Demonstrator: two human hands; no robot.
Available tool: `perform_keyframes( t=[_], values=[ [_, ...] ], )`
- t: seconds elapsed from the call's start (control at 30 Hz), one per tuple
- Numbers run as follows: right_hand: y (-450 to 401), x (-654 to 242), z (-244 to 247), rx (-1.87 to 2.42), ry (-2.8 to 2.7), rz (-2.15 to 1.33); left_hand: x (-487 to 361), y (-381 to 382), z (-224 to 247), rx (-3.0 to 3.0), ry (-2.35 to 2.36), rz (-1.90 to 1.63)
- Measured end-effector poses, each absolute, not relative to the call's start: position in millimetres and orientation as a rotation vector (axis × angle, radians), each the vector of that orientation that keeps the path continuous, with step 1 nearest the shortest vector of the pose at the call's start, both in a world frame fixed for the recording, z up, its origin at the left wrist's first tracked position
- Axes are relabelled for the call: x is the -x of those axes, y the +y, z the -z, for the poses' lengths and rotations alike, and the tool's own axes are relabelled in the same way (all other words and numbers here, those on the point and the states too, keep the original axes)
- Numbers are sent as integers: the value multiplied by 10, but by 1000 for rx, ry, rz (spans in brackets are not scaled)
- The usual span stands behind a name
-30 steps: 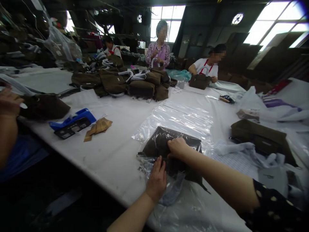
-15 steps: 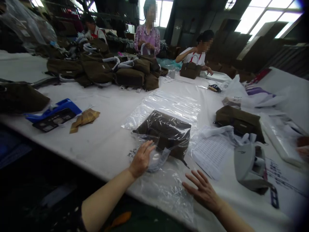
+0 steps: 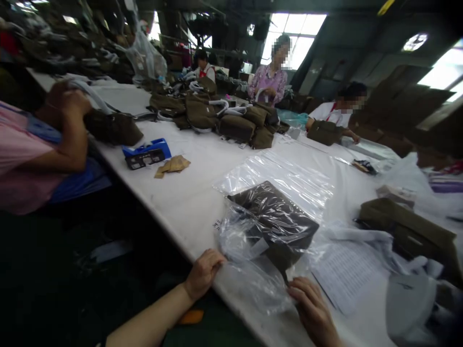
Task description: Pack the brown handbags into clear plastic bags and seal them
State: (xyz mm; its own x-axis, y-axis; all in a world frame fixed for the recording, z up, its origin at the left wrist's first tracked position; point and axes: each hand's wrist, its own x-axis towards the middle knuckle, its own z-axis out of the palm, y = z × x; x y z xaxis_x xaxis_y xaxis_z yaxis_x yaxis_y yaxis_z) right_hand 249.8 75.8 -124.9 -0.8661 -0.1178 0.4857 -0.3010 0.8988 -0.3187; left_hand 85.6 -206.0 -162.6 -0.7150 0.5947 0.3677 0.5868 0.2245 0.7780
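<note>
The person's left hand rests on the table's front edge, its fingers curled and pressed together, holding nothing that shows. Just beyond those fingertips lies a clear polybag, its loose film bunched toward them. The right hand sits at the bag's lower edge with its fingers close together on the film; whether they pinch it cannot be told. Above and between the two hands, a dark olive bag lies flat inside the polybag.

Right of the right fingers lies a printed sheet, its text too small to read. Beyond it are white straps and another olive bag. Left of the left fingers' reach, faint dark characters on the white table are illegible.

Well beyond the fingers lie a blue tray, tan packets and a heap of olive bags. A seated co-worker's hand is on a bag.
</note>
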Motion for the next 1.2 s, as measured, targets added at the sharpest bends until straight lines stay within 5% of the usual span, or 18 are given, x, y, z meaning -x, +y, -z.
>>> perform_keyframes(
  t=[0.37, 0.5, 0.6, 0.93, 1.07, 1.2],
  values=[
    [18, -2508, 1280, 722, -2717, -607, -869, -2461, 1374, -500, 2648, -1293],
    [-63, -2502, 1311, 809, -2707, -504, -939, -2259, 1149, -1252, 2770, -1379],
    [-41, -2517, 1259, 796, -2727, -480, -951, -1869, 1182, -1859, 2538, -976],
    [-153, -2139, 788, 31, -2725, -106, -834, -1572, 1644, -1852, 2735, -628],
    [290, -2258, 698, 245, -2645, -393, -780, -1575, 1770, -1897, 2728, -788],
    [1302, -3015, 711, 938, -2024, -784, -633, -1425, 1887, -1693, 2751, -1167]
  ],
)
